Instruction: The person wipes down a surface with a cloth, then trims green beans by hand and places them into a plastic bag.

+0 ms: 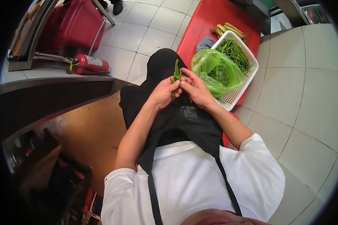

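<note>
Several green beans (176,67) stick up between my two hands, above the lap of a black apron (161,65). My left hand (164,93) is closed around them. Beside it, my right hand (196,90) pinches beans between thumb and fingers, its index finger stretched along them. To the right, a white perforated basket (251,77) holds a pile of green beans (234,54). An opened green plastic bag (229,80) with more green pieces inside lies over the basket's near part.
The basket rests on a red table (199,22). Yellowish stalks (233,30) and a grey cloth (204,44) lie beside it. On the left are a red fire extinguisher (90,64) and a red chair (69,26). Pale tiles cover the floor (146,37) and the right wall (281,86).
</note>
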A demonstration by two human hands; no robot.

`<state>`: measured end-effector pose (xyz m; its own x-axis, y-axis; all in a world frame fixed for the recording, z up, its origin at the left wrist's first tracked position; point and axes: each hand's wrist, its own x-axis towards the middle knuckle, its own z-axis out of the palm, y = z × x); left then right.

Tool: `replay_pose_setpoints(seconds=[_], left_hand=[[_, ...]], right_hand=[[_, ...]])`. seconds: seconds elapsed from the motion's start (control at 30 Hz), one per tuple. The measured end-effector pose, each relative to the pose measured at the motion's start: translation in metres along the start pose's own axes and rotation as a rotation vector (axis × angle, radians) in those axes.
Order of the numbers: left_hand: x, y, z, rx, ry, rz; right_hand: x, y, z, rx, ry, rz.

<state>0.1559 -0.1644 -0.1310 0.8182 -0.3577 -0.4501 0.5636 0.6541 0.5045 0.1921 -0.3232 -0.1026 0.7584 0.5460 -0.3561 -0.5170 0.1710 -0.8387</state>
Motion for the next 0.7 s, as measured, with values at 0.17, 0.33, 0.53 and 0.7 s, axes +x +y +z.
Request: replay_pose_setpoints(seconds=[0.17,0.33,0.53,0.7], left_hand=[[0.003,0.004,0.016,0.036,0.079,0.125],[-0.001,0.009,0.033,-0.142,0.156,0.217],[0.000,0.014,0.041,-0.201,0.149,0.141],[0.016,0.034,0.048,-0.026,0.180,0.035]], right_hand=[[0.006,0.004,0.003,0.046,0.031,0.009],[0.003,-0.010,0.019,0.014,0.065,-0.071],[0.001,-0.028,0.001,-0.036,0.185,-0.231],[-0.012,-0.071,-0.055,-0.207,0.467,-0.530]])
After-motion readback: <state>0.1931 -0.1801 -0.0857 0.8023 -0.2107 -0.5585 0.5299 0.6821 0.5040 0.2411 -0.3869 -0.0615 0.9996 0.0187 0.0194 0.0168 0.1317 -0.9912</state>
